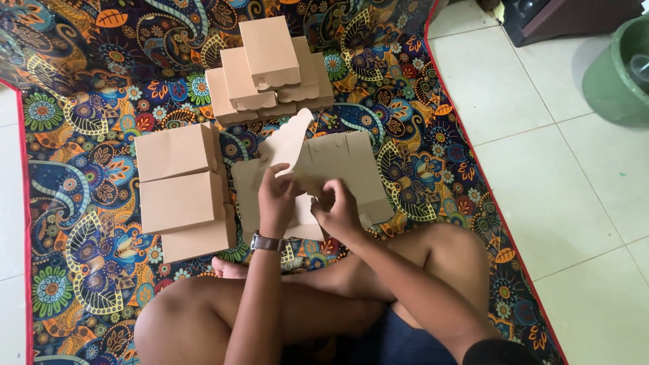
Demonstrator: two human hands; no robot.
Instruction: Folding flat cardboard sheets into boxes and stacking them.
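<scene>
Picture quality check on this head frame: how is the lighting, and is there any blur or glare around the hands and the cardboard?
Head view: soft, even daylight, with no hard shadows on the patterned mat; the left hand and right hand on the half-folded cardboard box look slightly soft; the stacked boxes are reasonably sharp; the white floor tiles are bright but not blown out; no glare.

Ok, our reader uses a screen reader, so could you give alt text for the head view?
Seen from above, a seated person's left hand and right hand fold a flat brown cardboard box over a patterned mat. Folded boxes are stacked ahead, flat ones lie at left, and a green bucket stands on the tiled floor.
</scene>
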